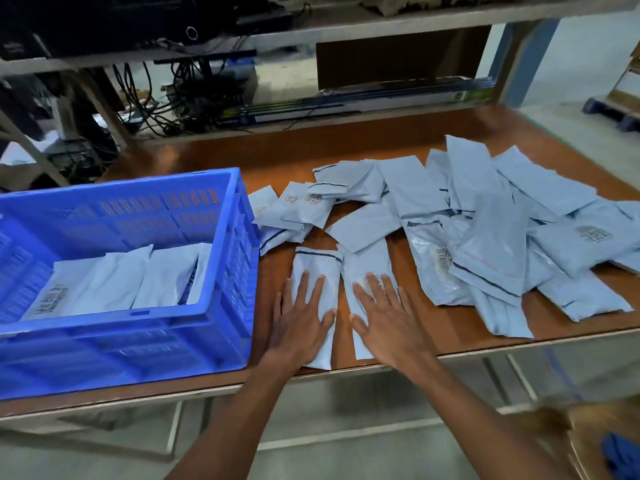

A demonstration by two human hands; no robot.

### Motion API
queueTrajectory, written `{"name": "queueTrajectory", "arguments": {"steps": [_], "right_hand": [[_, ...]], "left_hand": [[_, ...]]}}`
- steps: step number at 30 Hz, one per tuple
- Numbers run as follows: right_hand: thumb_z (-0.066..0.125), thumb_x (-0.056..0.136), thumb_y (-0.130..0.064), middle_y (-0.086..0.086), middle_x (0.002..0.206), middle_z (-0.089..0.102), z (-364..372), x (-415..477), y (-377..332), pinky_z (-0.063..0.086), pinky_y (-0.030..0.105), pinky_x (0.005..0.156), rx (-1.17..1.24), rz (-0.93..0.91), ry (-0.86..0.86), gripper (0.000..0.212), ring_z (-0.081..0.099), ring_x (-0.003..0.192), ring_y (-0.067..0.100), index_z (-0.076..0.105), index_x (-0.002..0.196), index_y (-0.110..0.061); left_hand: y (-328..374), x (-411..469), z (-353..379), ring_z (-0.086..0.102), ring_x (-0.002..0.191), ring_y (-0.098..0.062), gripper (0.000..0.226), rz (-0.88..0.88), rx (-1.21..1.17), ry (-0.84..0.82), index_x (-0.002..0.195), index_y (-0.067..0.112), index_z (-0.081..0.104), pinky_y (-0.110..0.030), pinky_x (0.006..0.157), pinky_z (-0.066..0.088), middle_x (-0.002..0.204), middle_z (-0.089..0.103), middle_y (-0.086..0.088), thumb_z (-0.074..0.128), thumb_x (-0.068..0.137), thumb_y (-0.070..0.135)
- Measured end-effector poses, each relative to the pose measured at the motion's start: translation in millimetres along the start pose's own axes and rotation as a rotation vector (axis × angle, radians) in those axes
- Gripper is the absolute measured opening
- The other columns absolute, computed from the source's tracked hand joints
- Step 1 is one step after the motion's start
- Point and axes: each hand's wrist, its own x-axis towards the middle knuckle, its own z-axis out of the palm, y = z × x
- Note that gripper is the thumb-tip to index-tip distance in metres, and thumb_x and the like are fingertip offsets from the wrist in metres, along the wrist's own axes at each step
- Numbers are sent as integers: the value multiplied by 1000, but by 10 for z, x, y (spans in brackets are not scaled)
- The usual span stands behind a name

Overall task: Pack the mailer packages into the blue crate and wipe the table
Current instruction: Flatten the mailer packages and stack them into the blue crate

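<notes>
At left we see the blue crate (138,341) on the table (443,323), holding packed mailers (104,282). Beside it, our left hand (301,323) lies flat, fingers spread, on one mailer (317,265). Our right hand (388,320) lies likewise on the neighbouring mailer (367,261). Loose mailers (485,230) are heaped at right.

We see soft, cool, even light, brightest beyond the far right corner of the brown wooden table (277,157). The pale blue plastic mailers (485,237) cast only faint shadows. The tangled black cables (194,91) sit dim. Straight edges bow outward, and the frame's bottom right is smeared, perhaps by motion.
</notes>
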Motion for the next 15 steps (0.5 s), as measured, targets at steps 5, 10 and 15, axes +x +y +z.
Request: {"name": "queueTrajectory", "arguments": {"steps": [5, 10, 15], "right_hand": [[23, 90, -73, -3, 162, 20, 19, -119, 26, 20, 46, 119, -19, 55, 84, 68, 13, 150, 23, 26, 149, -40], [8, 92, -73, -4, 164, -7, 117, -29, 1, 5, 48, 122, -12, 90, 73, 73, -9, 152, 27, 3, 156, -39], [39, 102, -31, 2, 166, -1, 31, 7, -9, 7, 44, 123, -5, 37, 37, 63, -5, 152, 30, 8, 157, -28]], "left_hand": [[71, -185, 13, -14, 150, -26, 73, 19, -12, 60, 151, 47, -17, -45, 119, -4, 164, -19, 7, 21, 93, 72], [76, -169, 49, -15, 151, -29, 64, 51, 19, 51, 153, 43, -13, -43, 118, -4, 163, -20, 7, 15, 99, 64], [145, -139, 23, 0, 151, -33, 56, 52, 31, 23, 157, 32, 5, -50, 121, 15, 166, 2, -2, 19, 103, 38]]}}
